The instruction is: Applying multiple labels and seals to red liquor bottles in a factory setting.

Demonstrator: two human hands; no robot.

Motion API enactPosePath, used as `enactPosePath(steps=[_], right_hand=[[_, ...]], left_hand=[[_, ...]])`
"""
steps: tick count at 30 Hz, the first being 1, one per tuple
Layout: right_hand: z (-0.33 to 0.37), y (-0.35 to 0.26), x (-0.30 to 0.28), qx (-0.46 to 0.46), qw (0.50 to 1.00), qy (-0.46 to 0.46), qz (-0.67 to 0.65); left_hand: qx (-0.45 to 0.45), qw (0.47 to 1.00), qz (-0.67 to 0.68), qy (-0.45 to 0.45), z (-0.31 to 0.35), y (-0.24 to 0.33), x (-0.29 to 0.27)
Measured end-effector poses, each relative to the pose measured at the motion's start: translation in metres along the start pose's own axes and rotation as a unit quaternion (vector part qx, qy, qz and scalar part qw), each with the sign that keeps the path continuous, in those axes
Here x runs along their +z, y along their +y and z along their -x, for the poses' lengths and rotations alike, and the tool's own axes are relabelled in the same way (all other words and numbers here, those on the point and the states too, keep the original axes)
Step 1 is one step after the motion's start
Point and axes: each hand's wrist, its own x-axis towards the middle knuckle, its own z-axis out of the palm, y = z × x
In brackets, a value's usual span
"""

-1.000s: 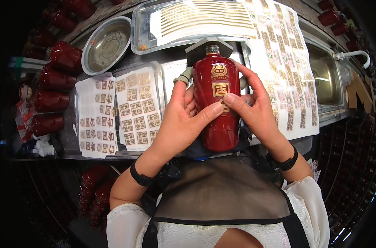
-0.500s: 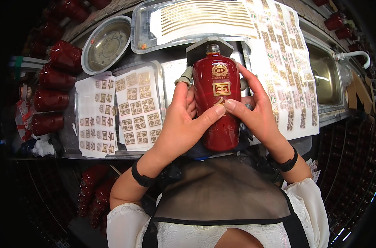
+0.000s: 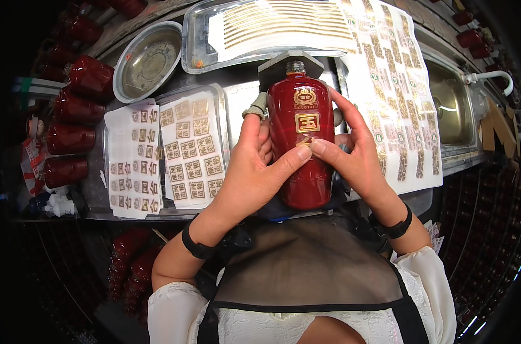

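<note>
A glossy dark red bottle (image 3: 306, 186) with a bare glass neck lies tilted back against a grey angled rest (image 3: 291, 56), its base toward me. My left hand (image 3: 249, 172) grips its left side, a pale finger cot (image 3: 258, 105) on one finger. Around the right side curls my right hand (image 3: 359, 160). Both thumb tips meet on the bottle's front, pressing at a small gold decal (image 3: 305, 140) that they partly cover. Above it sit a square gold decal (image 3: 307, 122) and a gold emblem (image 3: 305, 97).
Left of the bottle, decal sheets (image 3: 193, 152) lie on a metal tray. Beyond them stands a round metal basin (image 3: 147, 62). A far tray (image 3: 199, 43) carries a gold-striped sheet (image 3: 286, 26). At right are a long decal sheet (image 3: 395, 103), a sink (image 3: 452, 109) and a faucet (image 3: 495, 76). Red bottles (image 3: 71, 139) line the left.
My thumbs have shifted very slightly on the small gold decal, and its upper part shows a little differently. The bottle and both hands otherwise hold their places.
</note>
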Motion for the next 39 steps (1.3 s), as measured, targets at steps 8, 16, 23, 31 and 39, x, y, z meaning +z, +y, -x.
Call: enactPosePath(steps=[8, 16, 23, 31, 39], right_hand=[[-0.002, 0.001, -0.001, 0.033, 0.997, -0.019, -0.069], [-0.001, 0.006, 0.004, 0.017, 0.999, 0.011, -0.048], [-0.001, 0.003, 0.001, 0.003, 1.000, 0.004, -0.002], [-0.005, 0.001, 0.001, 0.034, 0.996, 0.004, -0.082], [-0.006, 0.005, 0.007, 0.016, 0.999, 0.032, -0.029]], left_hand=[[0.013, 1.000, -0.015, -0.001, -0.001, -0.006, 0.000], [0.014, 1.000, -0.006, 0.012, -0.002, -0.005, 0.003], [0.019, 1.000, -0.014, 0.009, -0.001, -0.002, 0.002], [-0.006, 0.999, 0.011, 0.031, -0.011, 0.008, 0.004], [0.003, 0.999, -0.002, 0.046, -0.015, 0.005, 0.005]])
